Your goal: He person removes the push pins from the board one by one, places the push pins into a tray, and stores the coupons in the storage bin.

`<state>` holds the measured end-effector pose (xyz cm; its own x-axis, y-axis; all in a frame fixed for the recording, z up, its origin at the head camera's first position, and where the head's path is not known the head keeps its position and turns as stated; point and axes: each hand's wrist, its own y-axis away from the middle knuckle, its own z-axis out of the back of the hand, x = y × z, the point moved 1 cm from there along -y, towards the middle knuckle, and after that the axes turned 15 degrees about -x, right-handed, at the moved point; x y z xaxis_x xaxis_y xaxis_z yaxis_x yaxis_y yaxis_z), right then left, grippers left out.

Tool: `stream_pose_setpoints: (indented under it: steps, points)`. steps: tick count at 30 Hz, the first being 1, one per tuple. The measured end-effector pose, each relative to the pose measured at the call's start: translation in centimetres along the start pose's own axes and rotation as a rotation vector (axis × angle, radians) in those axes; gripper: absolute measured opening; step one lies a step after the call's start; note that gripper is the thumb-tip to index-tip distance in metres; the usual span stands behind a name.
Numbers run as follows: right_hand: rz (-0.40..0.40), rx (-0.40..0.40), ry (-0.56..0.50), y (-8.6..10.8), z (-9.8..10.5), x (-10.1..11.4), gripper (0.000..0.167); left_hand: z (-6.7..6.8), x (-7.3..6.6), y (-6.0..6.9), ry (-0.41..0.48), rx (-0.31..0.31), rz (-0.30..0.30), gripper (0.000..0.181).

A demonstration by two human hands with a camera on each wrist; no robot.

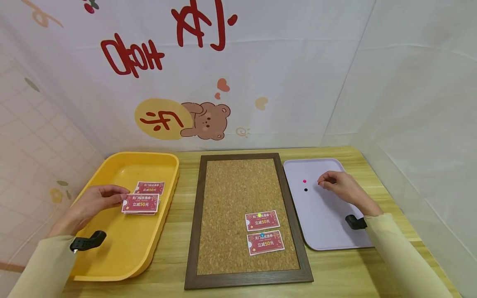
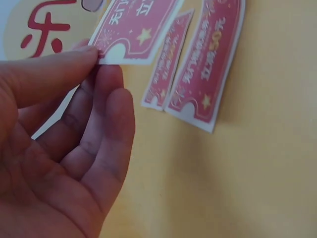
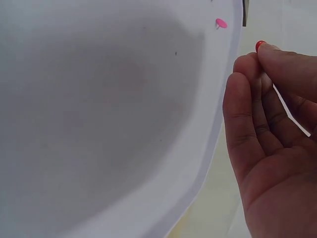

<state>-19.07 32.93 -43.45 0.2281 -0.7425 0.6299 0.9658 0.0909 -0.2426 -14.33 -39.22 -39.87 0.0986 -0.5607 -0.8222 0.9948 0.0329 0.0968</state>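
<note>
Over the yellow tray, my left hand pinches the left edge of a red coupon between thumb and fingers. More red coupons lie in the tray beneath it. My right hand is above the lilac tray, pinching a small red pushpin by thumb and fingertips. A pink pushpin and a black pushpin lie on the lilac tray. On the framed cork board, two coupons sit at lower right, the upper with a yellow pin, the lower with a blue pin.
The board's dark brown frame lies between the two trays on a wooden table. A printed white cloth hangs behind the table. Dark wrist-worn cameras are strapped at both cuffs.
</note>
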Motion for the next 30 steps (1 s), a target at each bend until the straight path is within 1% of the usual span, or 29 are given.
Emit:
stream_pose_setpoints:
  steps: [7, 9, 15, 21, 30]
  points:
    - [0.027, 0.027, -0.031, -0.5, -0.6, -0.9, 0.002, -0.1, 1.3, -0.9, -0.010, 0.034, 0.033, 0.040]
    - [0.034, 0.029, -0.037, -0.6, -0.8, -1.1, 0.005, -0.1, 1.7, -1.2, -0.004, 0.047, 0.037, 0.040]
    - [0.070, 0.039, 0.004, -0.8, -1.3, -1.5, 0.008, -0.4, 2.8, -1.8, 0.029, 0.082, 0.038, 0.037]
    - [0.059, 0.057, 0.017, -0.9, -1.6, -1.8, 0.008, -0.6, 3.3, -2.1, -0.010, 0.075, 0.020, 0.037]
    - [0.029, 0.067, 0.032, -1.0, -1.6, -1.9, 0.009, -0.9, 3.4, -2.1, -0.044, 0.064, 0.046, 0.038]
